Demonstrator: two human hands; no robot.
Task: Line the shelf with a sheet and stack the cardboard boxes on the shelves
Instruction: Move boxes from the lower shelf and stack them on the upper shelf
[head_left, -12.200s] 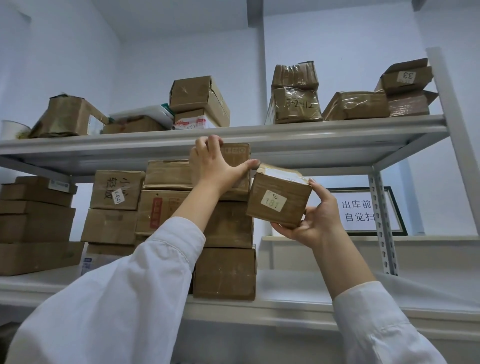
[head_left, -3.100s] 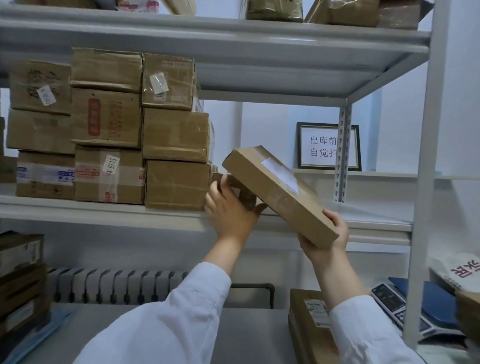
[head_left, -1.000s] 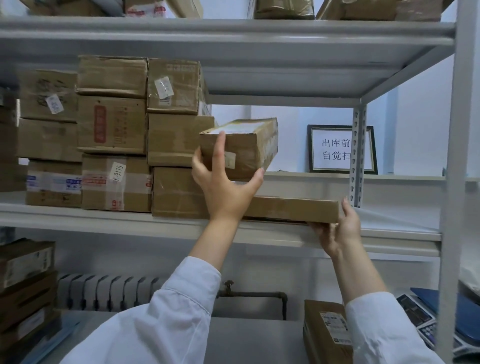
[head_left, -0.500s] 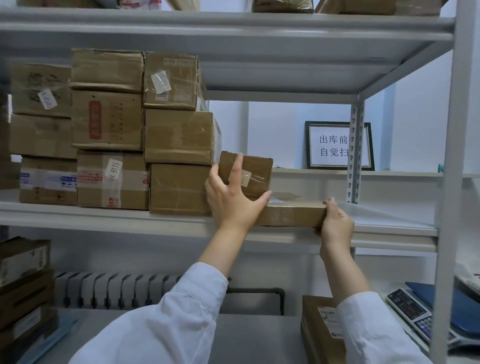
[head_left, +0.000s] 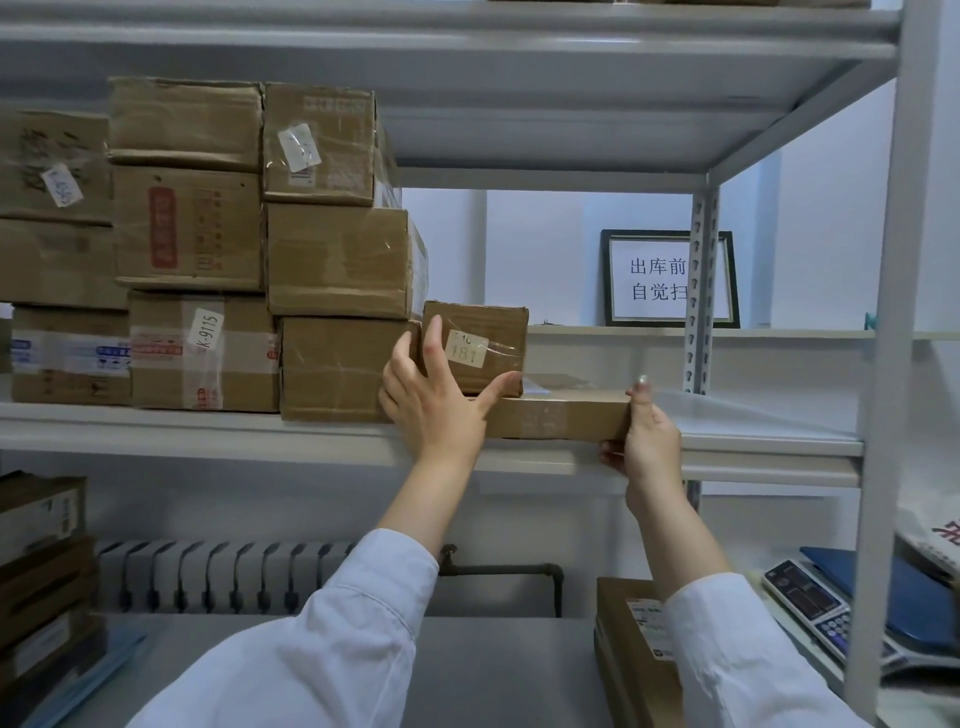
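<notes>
Head view, middle shelf at frame centre: two boxes being seated

Item 1: small box (head_left: 475, 345), label 181, set on top of the flat box (head_left: 558, 414) and close against the stacked boxes (head_left: 337, 260) at left, so that no gap is left in the row. Left hand (head_left: 434, 400): fingers straight and spread, laid on its front face; nothing is gripped, and an inward push is judged.

Item 2: flat box, laid on the shelf (head_left: 208, 431) as a base. Its right end is pinched by the right hand (head_left: 649, 447), forefinger along the end and thumb beneath, probably to square it.

Item 3: sheet (head_left: 753, 415), seen lining the shelf at right.
</notes>
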